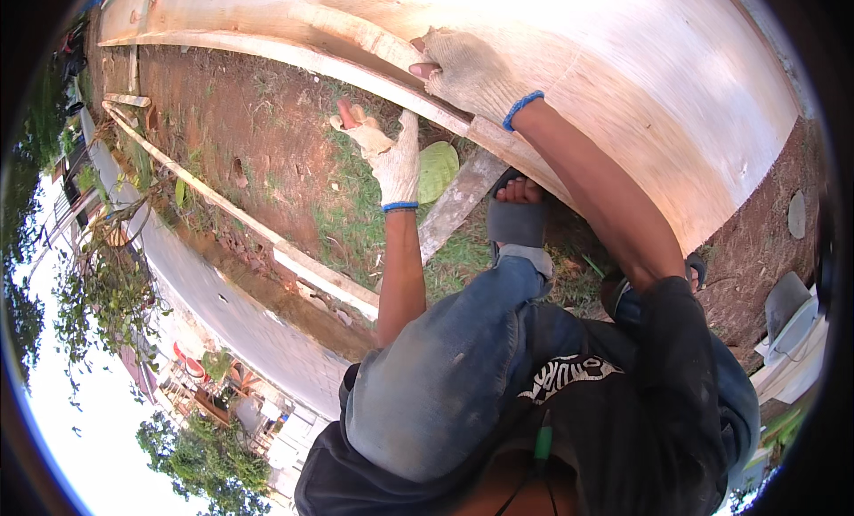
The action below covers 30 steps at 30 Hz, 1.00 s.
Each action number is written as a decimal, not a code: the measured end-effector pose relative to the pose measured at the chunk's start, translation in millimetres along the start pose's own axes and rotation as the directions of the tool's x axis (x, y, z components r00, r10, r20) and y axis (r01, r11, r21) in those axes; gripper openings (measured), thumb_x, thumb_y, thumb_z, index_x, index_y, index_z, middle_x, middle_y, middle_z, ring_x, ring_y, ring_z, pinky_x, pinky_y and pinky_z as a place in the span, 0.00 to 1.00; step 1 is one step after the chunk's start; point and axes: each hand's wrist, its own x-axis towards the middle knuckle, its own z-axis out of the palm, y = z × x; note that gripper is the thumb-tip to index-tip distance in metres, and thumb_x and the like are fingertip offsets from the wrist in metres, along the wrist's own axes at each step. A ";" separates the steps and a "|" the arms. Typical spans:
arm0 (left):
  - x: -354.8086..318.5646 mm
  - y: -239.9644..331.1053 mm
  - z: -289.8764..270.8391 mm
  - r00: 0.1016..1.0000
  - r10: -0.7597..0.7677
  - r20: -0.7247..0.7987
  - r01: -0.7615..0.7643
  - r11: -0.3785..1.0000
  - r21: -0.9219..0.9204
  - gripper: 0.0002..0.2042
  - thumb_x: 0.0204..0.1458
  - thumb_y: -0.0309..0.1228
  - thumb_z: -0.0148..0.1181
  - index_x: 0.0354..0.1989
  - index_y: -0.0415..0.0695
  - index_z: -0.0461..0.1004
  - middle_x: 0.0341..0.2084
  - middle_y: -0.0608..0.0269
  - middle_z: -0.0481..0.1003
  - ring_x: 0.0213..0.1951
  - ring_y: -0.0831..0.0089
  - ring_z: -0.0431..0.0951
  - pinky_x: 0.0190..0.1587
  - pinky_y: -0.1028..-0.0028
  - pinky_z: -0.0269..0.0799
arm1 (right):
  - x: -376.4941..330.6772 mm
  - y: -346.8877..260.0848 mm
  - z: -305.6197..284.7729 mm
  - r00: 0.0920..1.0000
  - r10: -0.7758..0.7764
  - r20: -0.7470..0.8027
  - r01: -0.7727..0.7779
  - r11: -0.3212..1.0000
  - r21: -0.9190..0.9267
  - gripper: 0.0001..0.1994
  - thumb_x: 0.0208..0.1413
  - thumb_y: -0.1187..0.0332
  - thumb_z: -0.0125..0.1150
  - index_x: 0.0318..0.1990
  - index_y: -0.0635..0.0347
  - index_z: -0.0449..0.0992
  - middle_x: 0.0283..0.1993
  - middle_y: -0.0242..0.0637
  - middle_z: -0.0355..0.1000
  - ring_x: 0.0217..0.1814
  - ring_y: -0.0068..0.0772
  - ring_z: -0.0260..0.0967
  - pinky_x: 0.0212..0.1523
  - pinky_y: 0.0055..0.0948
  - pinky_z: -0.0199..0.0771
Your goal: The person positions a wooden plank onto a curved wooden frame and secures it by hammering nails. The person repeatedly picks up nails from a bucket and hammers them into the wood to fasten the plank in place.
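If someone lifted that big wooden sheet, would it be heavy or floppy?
The wooden sheet is probably heavy, being far bigger than the right hand. It's likely fairly stiff, since it looks like wood and shows no folds. Being flat, it probably won't roll.

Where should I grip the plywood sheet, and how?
Likely at the long edge, coming from the left hand side, fingers under, thumb on top. The sheet is broad, with little to grasp on its face; the edge is narrow, and a plank seems to run beneath, suggesting finger room.
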 end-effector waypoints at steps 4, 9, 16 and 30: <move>4.9 10.3 1.1 0.982 -0.143 -0.120 0.102 0.949 -0.297 0.49 0.62 0.32 0.69 0.82 0.43 0.38 0.81 0.41 0.45 0.80 0.47 0.51 0.78 0.53 0.51 | 12.6 -4.8 27.3 0.999 -0.014 0.038 0.011 0.998 0.066 0.17 0.67 0.58 0.63 0.50 0.65 0.81 0.49 0.53 0.81 0.53 0.57 0.80 0.55 0.50 0.78; 40.0 13.5 1.4 0.979 -0.062 -0.193 0.020 0.977 -0.211 0.41 0.67 0.38 0.64 0.81 0.41 0.47 0.80 0.38 0.47 0.79 0.47 0.53 0.77 0.56 0.53 | 18.7 16.0 20.5 0.995 -0.037 0.095 0.033 0.999 0.041 0.22 0.67 0.52 0.64 0.48 0.68 0.81 0.46 0.55 0.80 0.51 0.57 0.79 0.52 0.47 0.77; 170.7 26.5 -22.8 0.947 0.310 -0.087 -0.235 0.849 0.473 0.46 0.58 0.55 0.67 0.77 0.36 0.59 0.76 0.33 0.54 0.76 0.42 0.56 0.77 0.49 0.52 | 33.3 8.6 -3.3 0.937 0.004 0.349 0.002 1.000 -0.019 0.25 0.67 0.52 0.61 0.62 0.63 0.78 0.60 0.53 0.79 0.65 0.55 0.75 0.65 0.46 0.74; 225.8 -8.9 -11.1 0.970 0.240 0.024 -0.162 0.573 0.804 0.51 0.51 0.67 0.60 0.77 0.41 0.62 0.72 0.42 0.64 0.73 0.45 0.62 0.73 0.46 0.53 | 25.8 19.8 10.9 0.981 -0.057 0.184 0.048 0.997 0.054 0.25 0.65 0.50 0.64 0.55 0.65 0.81 0.55 0.51 0.81 0.59 0.56 0.78 0.61 0.46 0.76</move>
